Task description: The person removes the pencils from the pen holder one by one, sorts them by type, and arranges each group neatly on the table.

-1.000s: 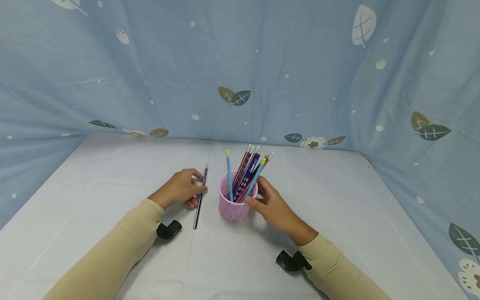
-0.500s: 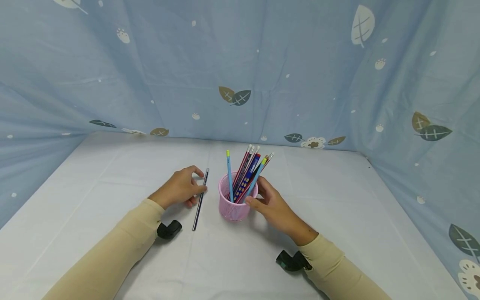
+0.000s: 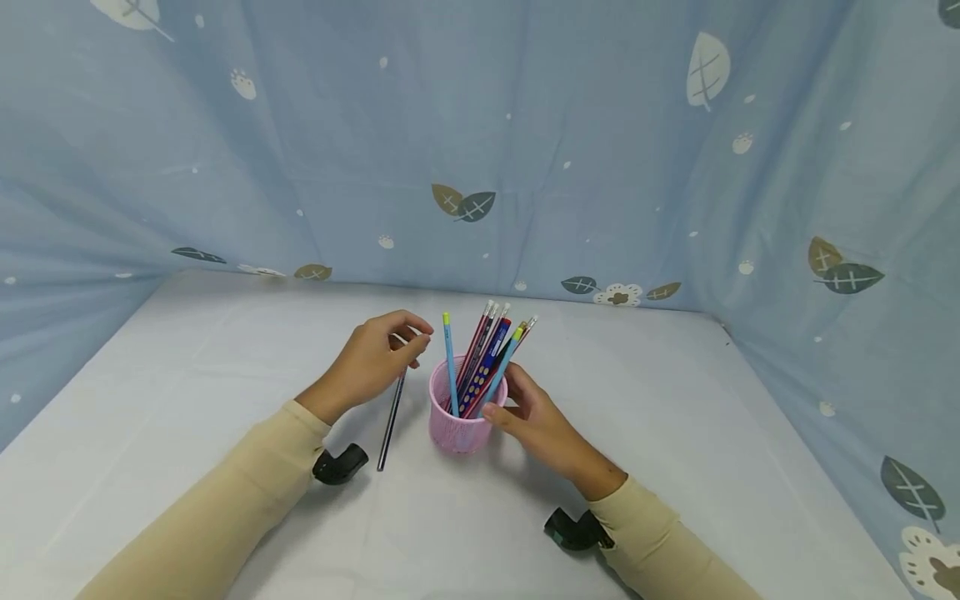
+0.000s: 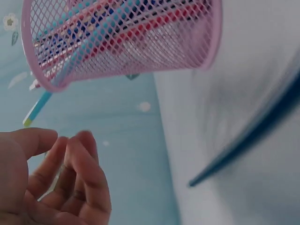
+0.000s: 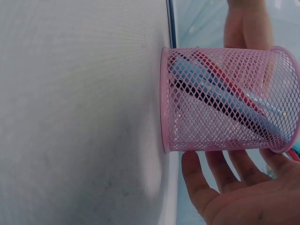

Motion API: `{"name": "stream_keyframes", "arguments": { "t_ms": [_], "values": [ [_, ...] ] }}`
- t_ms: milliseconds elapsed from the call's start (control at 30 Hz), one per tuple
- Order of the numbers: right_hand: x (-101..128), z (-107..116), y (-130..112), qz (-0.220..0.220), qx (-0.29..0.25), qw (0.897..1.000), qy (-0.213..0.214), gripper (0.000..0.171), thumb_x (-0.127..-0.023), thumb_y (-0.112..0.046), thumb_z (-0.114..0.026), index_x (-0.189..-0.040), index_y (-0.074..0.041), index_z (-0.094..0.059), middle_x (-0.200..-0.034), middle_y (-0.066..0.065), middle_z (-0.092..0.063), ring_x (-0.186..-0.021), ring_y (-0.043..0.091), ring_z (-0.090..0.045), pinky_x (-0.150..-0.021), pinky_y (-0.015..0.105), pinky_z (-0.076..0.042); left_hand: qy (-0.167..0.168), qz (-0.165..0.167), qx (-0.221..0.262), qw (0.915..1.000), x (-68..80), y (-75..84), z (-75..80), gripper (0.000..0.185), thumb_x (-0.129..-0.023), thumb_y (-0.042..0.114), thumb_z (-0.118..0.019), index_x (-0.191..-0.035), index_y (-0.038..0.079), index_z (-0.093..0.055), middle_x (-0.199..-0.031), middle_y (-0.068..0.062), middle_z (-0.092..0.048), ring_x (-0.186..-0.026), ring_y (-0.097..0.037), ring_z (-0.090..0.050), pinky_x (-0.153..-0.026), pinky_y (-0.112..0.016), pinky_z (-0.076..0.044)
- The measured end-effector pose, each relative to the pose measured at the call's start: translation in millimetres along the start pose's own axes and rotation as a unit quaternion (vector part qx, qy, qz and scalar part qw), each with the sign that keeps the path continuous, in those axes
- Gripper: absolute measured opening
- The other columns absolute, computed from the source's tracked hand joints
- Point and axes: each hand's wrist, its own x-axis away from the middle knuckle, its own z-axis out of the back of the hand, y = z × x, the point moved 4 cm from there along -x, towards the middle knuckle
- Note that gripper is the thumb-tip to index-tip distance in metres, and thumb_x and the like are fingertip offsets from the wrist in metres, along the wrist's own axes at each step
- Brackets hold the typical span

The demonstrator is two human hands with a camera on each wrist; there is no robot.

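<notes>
Left hand (image 3: 371,365) pinches the top end of a thin dark pencil (image 3: 390,414), tip down on the table. Pink mesh cup (image 3: 459,414) w/ pencils sits centre; right hand (image 3: 534,414) rests open against it. White tabletop (image 3: 712,433), blue leaf-print cloth (image 3: 600,150) behind.

Pink mesh cup (image 3: 459,417) at centre of the white bench (image 3: 675,433), packed with colour: a light blue pencil (image 3: 449,358) tipped yellow-green, red ones, a dark blue one dotted with red and yellow. At nine o'clock from the cup, a dark blue pencil (image 3: 390,421). Both sleeves (image 3: 225,508) are beige. Behind, a pale blue curtain (image 3: 525,150) printed with cream, olive and dark teal leaves, plus small white paw prints.
</notes>
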Motion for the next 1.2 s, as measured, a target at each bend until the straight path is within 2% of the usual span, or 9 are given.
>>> {"name": "stream_keyframes", "arguments": {
  "t_ms": [167,400,700,900,1200],
  "values": [
    [-1,-1,1,-0.006,0.0,1.0,0.002,0.069,-0.102,-0.022,-0.058,-0.159,-0.025,-0.019,-0.162,0.0,-0.031,-0.147,0.024,-0.037,-0.112,0.049,-0.042,-0.009,-0.015,-0.002,0.9998,-4.9,6.5,-9.7,0.021,-0.102,0.024,-0.059,-0.12,0.015,-0.066,-0.104,-0.007,-0.071,-0.091,-0.019,-0.066,-0.076,-0.034,-0.054],
    [-2,-1,2,0.001,0.003,1.0,-0.005,0.069,-0.103,-0.021,-0.058,-0.16,-0.022,-0.018,-0.163,0.004,-0.029,-0.147,0.027,-0.036,-0.112,0.049,-0.042,-0.036,-0.007,0.024,0.999,-9.0,9.5,-21.2,0.025,-0.104,0.026,-0.054,-0.121,0.013,-0.066,-0.109,-0.004,-0.07,-0.095,-0.02,-0.065,-0.078,-0.034,-0.053],
    [-1,0,2,0.004,-0.001,1.0,-0.003,0.069,-0.102,-0.022,-0.058,-0.159,-0.022,-0.019,-0.163,0.004,-0.03,-0.146,0.027,-0.036,-0.112,0.051,-0.041,-0.059,-0.022,0.045,0.9971,-8.9,13.5,-31.1,0.025,-0.104,0.023,-0.054,-0.123,0.011,-0.066,-0.113,-0.008,-0.07,-0.098,-0.021,-0.065,-0.082,-0.035,-0.056],
    [0,0,1,0.009,0.002,1.0,-0.004,0.068,-0.102,-0.023,-0.058,-0.159,-0.021,-0.02,-0.162,0.006,-0.032,-0.145,0.029,-0.038,-0.112,0.052,-0.042,-0.069,-0.024,0.047,0.9962,-9.5,12.4,-35.2,0.027,-0.104,0.025,-0.055,-0.124,0.011,-0.067,-0.113,-0.004,-0.071,-0.098,-0.019,-0.065,-0.084,-0.035,-0.055],
    [-1,0,1,0.014,-0.001,1.0,-0.004,0.068,-0.102,-0.018,-0.058,-0.159,-0.022,-0.021,-0.161,0.005,-0.032,-0.145,0.028,-0.038,-0.112,0.051,-0.042,-0.07,-0.035,0.042,0.9961,-6.5,16.5,-37.6,0.028,-0.102,0.027,-0.059,-0.124,0.014,-0.069,-0.118,-0.001,-0.072,-0.103,-0.021,-0.063,-0.091,-0.042,-0.051]
  ]
}}
